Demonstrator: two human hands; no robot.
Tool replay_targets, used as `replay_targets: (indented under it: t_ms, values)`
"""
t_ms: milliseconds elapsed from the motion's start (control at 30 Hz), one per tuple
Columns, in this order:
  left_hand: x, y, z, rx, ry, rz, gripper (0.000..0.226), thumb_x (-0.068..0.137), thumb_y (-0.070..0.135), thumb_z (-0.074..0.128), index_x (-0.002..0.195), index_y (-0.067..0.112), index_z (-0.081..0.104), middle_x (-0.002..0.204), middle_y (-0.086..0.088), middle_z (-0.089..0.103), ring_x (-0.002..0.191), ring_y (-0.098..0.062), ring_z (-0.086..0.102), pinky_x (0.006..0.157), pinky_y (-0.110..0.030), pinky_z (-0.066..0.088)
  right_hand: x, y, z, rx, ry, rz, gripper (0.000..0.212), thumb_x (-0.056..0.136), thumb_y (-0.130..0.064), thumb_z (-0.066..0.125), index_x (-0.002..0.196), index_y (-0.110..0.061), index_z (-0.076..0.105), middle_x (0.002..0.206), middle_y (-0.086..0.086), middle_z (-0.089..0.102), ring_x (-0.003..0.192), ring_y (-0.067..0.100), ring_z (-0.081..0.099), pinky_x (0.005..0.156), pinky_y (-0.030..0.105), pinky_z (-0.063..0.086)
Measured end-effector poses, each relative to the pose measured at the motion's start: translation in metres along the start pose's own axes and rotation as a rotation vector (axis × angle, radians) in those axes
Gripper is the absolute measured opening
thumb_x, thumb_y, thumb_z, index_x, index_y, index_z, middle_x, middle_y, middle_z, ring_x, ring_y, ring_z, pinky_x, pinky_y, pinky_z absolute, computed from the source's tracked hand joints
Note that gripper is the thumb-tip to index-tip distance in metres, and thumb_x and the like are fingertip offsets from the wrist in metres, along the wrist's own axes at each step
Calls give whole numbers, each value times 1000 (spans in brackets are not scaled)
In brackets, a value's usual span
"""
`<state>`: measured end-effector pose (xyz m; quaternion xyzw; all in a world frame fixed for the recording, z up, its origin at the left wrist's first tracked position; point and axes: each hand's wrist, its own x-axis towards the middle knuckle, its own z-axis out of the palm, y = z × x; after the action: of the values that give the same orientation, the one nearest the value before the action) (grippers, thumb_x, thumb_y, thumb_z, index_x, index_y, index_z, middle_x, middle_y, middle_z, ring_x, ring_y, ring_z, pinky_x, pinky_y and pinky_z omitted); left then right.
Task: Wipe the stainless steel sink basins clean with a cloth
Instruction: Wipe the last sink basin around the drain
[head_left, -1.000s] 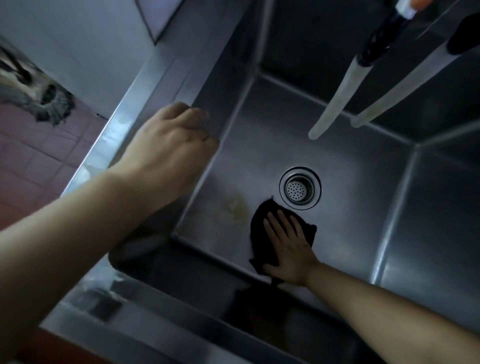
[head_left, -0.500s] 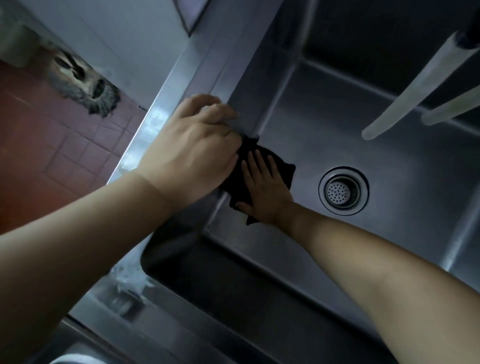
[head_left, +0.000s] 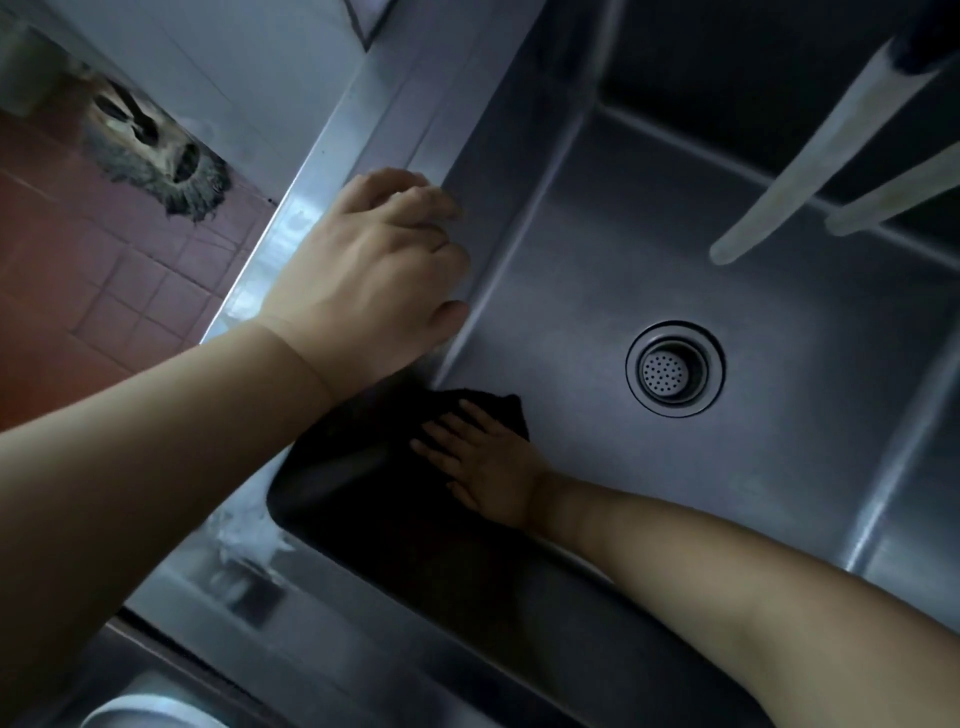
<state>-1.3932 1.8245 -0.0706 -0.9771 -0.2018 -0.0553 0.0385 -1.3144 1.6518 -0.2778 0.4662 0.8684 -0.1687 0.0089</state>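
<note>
I look down into a deep stainless steel sink basin (head_left: 597, 249) with a round drain strainer (head_left: 674, 368) in its floor. My right hand (head_left: 485, 462) lies flat, fingers spread, on a black cloth (head_left: 457, 410) pressed against the basin floor at the near-left corner, left of the drain. Part of the cloth is hidden under my left forearm and in shadow. My left hand (head_left: 374, 275) rests knuckles-up on the sink's left rim (head_left: 332, 135), fingers curled over the inner edge, holding nothing else.
Two pale hoses (head_left: 810, 156) hang over the basin at the upper right. Red floor tiles (head_left: 78, 270) and a grimy floor opening (head_left: 156, 150) lie left of the sink. A white rounded object (head_left: 150, 714) shows at the bottom edge.
My right hand has slid the cloth from the left wall back toward the near-left corner of the basin floor. My left hand stays on the rim.
</note>
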Motion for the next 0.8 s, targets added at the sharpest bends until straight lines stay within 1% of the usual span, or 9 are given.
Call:
replay_targets:
  t_ms: [100,133,233,300,367,500,567,667,800]
  values:
    - [-1,2,-4,-8,-1,-3,24,79,32,60,80,11,71,80,-4,71,113,-20,59,103,-38,37,-29,4,0,102,8,-75,64,86,-28,57,145,-15,36,152,11,31,142,31,24,115,54,10]
    - [-1,2,-4,-8,-2,-5,24,78,33,61,80,11,71,80,-4,71,112,-21,59,102,-38,37,-43,4,0,120,1,-77,64,85,-26,59,144,-15,38,152,10,30,142,32,23,115,55,10]
    - [-1,6,-5,16,-19,-6,24,78,32,61,79,11,72,77,-4,71,111,-21,59,102,-39,38,-92,7,-1,110,-30,-79,65,82,-23,64,142,-17,42,151,7,34,140,32,27,113,56,13]
    - [-1,8,-6,29,-21,-5,23,78,31,60,77,11,71,75,-4,70,110,-22,59,101,-39,38,-127,9,-3,81,-39,-87,65,80,-24,65,141,-19,44,149,5,37,139,30,31,110,57,20]
    - [-1,9,-7,40,-27,-4,22,78,30,58,75,12,71,74,-3,70,110,-23,59,102,-39,37,-162,12,-5,28,-88,-96,71,74,-28,70,140,-22,44,148,3,39,137,28,34,107,57,27]
    - [0,9,-9,67,-39,0,22,78,29,56,74,12,70,72,-3,69,110,-22,58,103,-38,34,-201,20,-1,-22,-163,-117,81,70,-34,72,142,-26,39,150,0,36,138,26,29,107,54,27]
    - [0,9,-9,66,-33,3,21,77,29,57,74,12,69,72,-3,69,110,-22,58,103,-38,33,-197,23,3,10,-151,-127,77,71,-30,70,142,-26,40,151,1,34,139,26,29,107,56,28]
    - [0,7,-7,62,-25,6,21,77,29,57,75,11,70,74,-3,69,110,-22,58,103,-38,33,-166,21,6,77,-71,-147,60,79,-24,58,138,-21,46,150,4,36,139,27,32,108,57,29]
    - [1,7,-5,65,-25,0,23,78,29,56,76,11,70,74,-4,69,109,-22,59,103,-38,33,-97,12,2,154,13,-134,47,90,-24,45,136,-15,51,149,6,38,140,29,29,114,54,14]
